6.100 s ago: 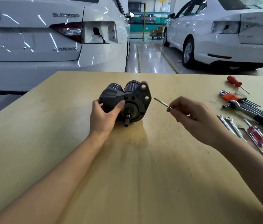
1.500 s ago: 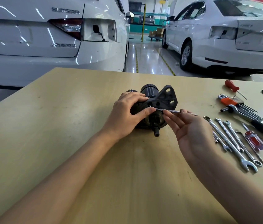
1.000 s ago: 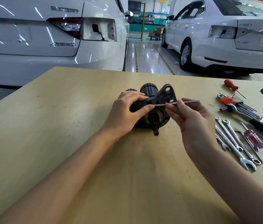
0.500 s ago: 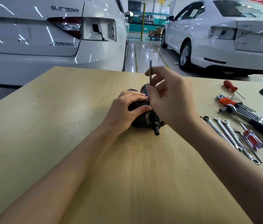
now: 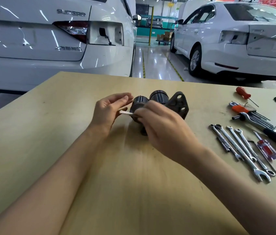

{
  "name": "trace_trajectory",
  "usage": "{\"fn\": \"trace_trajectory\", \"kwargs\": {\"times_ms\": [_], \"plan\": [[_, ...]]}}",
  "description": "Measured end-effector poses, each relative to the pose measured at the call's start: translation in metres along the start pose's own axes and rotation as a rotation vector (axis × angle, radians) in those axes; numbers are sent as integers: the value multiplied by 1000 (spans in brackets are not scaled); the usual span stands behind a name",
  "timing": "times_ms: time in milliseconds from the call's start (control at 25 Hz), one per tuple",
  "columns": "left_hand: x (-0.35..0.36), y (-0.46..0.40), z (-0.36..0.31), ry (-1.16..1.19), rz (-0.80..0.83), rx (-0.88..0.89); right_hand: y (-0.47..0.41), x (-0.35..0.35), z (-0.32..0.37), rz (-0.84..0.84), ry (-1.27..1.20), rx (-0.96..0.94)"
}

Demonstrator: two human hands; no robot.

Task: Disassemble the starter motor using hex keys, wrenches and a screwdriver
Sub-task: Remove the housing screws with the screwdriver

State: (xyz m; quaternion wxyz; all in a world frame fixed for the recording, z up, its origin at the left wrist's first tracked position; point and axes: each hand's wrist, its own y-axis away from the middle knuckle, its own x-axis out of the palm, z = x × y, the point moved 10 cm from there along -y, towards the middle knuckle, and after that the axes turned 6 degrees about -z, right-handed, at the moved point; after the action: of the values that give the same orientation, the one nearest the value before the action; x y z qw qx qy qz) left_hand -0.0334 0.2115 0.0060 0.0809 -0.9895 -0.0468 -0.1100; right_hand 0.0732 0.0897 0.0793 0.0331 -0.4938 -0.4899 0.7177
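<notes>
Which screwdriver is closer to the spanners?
The see-through purple and red screwdriver. It lies right beside the row of spanners, at the near right of the table. The other screwdriver, with a solid red handle, lies farther back.

My pale yellowish wooden tabletop [image 5: 49,133] has the dark grey metal starter motor [image 5: 167,103] sitting mid-table. Off to my right lie a row of silver combination wrenches [image 5: 240,150], a clear purple-and-red-handled screwdriver [image 5: 266,150], a black-handled ratchet [image 5: 269,131], an orange-holder hex key set [image 5: 245,110] and a small red-handled screwdriver [image 5: 244,94].
</notes>
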Motion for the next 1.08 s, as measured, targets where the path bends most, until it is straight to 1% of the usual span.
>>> {"fn": "trace_trajectory", "kwargs": {"times_ms": [40,80,160,240,280,320,360,440,560,760,960,1080], "plan": [[7,5,-10,-90,-3,101,8,-19,-15,-177,-155,122],[18,13,-18,-158,26,185,20,-34,-39,-342,-335,311],[41,28,-24,-312,153,291,52,-35,-88,-549,-731,755],[55,37,-16,-505,239,332,79,-20,-114,-663,-1042,1101],[55,38,-11,-567,247,314,88,-13,-119,-691,-1152,1216],[55,37,-8,-606,242,294,92,-7,-121,-704,-1227,1289],[54,36,-6,-625,235,283,94,-3,-120,-707,-1278,1322],[54,35,-6,-628,236,285,92,2,-117,-691,-1329,1325],[55,37,-7,-598,241,304,90,4,-113,-670,-1318,1314],[55,37,-10,-599,229,319,94,7,-112,-696,-1348,1354],[56,39,-10,-601,151,331,97,10,-112,-718,-1377,1362],[56,38,-10,-597,133,335,95,7,-112,-718,-1319,1325]]}}
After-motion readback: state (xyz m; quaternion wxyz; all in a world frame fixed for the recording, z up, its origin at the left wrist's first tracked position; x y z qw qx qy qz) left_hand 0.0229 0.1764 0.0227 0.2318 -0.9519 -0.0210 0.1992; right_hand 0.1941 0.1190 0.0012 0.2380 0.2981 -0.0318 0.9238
